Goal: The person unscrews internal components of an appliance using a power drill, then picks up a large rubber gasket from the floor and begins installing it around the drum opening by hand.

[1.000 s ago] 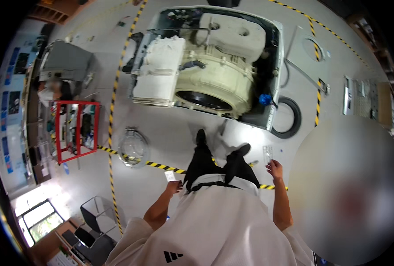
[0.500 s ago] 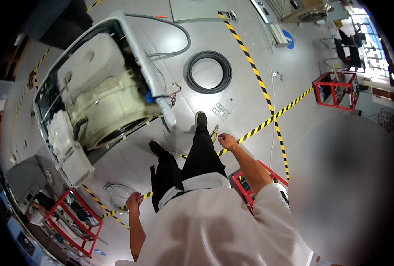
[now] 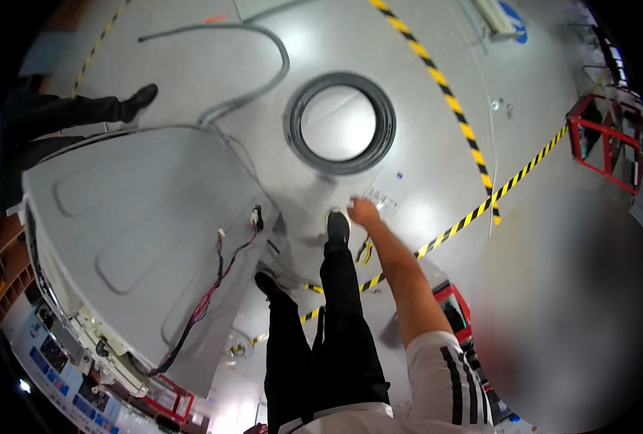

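My right hand [image 3: 362,211] is stretched forward over the floor with its fingers curled; whatever they may hold is too blurred to make out. Near it on the floor are yellow-handled pliers [image 3: 365,250], a small clear item [image 3: 383,205] and a dark rubber ring [image 3: 298,123]. My left hand [image 3: 256,427] barely shows at the lower edge, its fingers hidden. To the left stands the appliance's grey side panel [image 3: 104,217], with a red and black wire bundle [image 3: 213,289] hanging over it.
Another person's leg and shoe [image 3: 90,108] are at upper left. A bent grey hose [image 3: 281,65] lies beyond the ring. Red carts [image 3: 609,124] [image 3: 459,315] stand at right and lower right. Striped tape [image 3: 451,101] crosses the floor. My shoe [image 3: 339,228] is below the ring.
The view has turned, bringing the appliance's side and another person's legs into sight. My right arm has reached farther forward; my left hand has sunk to the lower edge.
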Demonstrator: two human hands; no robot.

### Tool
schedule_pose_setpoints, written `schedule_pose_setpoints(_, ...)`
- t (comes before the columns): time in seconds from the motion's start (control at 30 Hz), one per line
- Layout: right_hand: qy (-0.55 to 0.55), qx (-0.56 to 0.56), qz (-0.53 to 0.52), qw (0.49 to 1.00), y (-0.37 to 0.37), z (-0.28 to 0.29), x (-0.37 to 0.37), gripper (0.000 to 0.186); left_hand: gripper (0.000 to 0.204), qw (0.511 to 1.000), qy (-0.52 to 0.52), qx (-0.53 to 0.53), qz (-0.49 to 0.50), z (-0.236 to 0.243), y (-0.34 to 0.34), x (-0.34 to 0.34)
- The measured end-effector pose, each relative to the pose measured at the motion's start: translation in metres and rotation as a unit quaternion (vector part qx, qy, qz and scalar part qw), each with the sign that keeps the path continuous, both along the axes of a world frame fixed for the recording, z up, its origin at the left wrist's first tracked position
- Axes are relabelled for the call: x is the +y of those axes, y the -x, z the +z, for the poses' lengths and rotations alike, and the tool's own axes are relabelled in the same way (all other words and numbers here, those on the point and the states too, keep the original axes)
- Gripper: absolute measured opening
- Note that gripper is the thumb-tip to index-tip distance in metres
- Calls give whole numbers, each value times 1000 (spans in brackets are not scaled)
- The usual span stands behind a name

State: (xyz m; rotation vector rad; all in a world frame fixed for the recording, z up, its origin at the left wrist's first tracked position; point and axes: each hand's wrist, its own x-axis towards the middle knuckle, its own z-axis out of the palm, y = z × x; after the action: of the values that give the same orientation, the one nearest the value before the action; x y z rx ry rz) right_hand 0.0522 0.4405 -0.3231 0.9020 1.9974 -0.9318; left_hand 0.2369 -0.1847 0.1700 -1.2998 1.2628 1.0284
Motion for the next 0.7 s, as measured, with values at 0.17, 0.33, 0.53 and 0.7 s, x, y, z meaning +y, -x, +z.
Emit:
schedule_pose_setpoints(0.17,-45,27,38,998,53,-82,30,50,32,986,158,-40,-28,-1,32,55)
schedule_pose_setpoints(0.33,-127,10,189,974,72,-150,41,77,32,973,216,-81,-10,-21,60,113)
schedule_pose_setpoints(0.53,-297,113,255,913,50,-207,17,23,32,964,245,-105,17,-33,67,153)
schedule_pose_setpoints(0.7,-190,194,280,921,54,-171,30,18,32,972,218,-81,34,-33,62,171)
